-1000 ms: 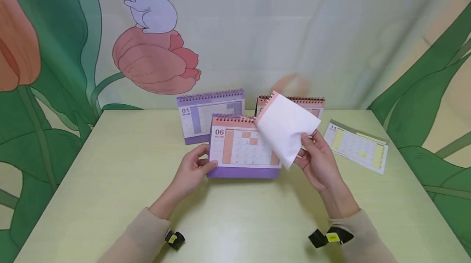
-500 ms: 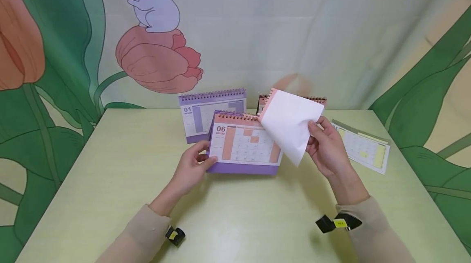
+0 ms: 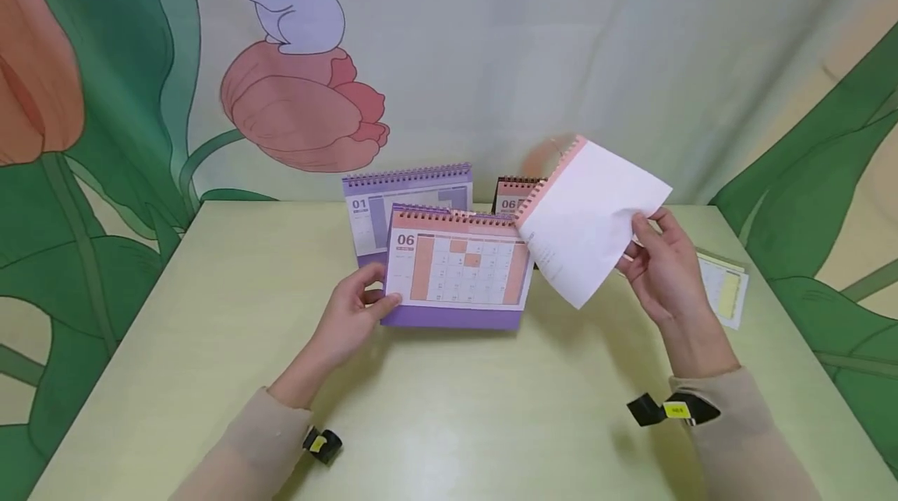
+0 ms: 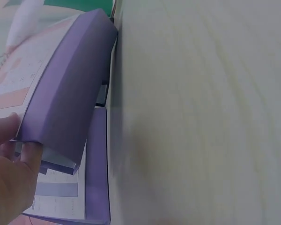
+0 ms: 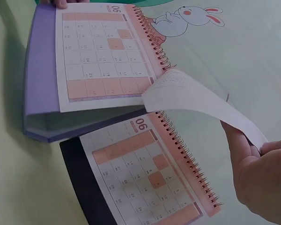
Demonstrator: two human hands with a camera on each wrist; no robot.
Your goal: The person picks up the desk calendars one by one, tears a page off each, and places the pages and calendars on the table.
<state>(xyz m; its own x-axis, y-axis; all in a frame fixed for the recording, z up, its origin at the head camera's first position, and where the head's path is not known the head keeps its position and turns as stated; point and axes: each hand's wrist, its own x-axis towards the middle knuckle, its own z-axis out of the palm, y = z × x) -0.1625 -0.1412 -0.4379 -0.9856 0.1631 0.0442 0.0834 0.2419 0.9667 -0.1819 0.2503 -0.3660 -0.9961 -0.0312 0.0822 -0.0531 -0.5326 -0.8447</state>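
Observation:
My left hand (image 3: 348,310) grips the lower left corner of a purple-based desk calendar (image 3: 452,317), thumb in front and fingers behind. The calendar is tilted, showing a pink-topped "06" page. My right hand (image 3: 662,275) pinches the right corner of a calendar page (image 3: 596,213), its blank white back towards me. That page has a pink toothed binding edge, slanting up from the right end of the coil (image 3: 456,213). Whether its lowest corner still hangs on the coil, I cannot tell. In the right wrist view the page (image 5: 196,93) curves from the coil's end to my fingers.
Behind on the left stands another purple calendar (image 3: 359,224) showing "01". A black-based calendar (image 5: 150,171) with a pink "06" page stands behind the raised page. A green-and-yellow calendar sheet (image 3: 730,291) lies at the right, partly hidden by my right hand.
My right hand has moved right and up with the page, whose toothed edge has swung off most of the coil. The left hand and calendar have shifted slightly left.

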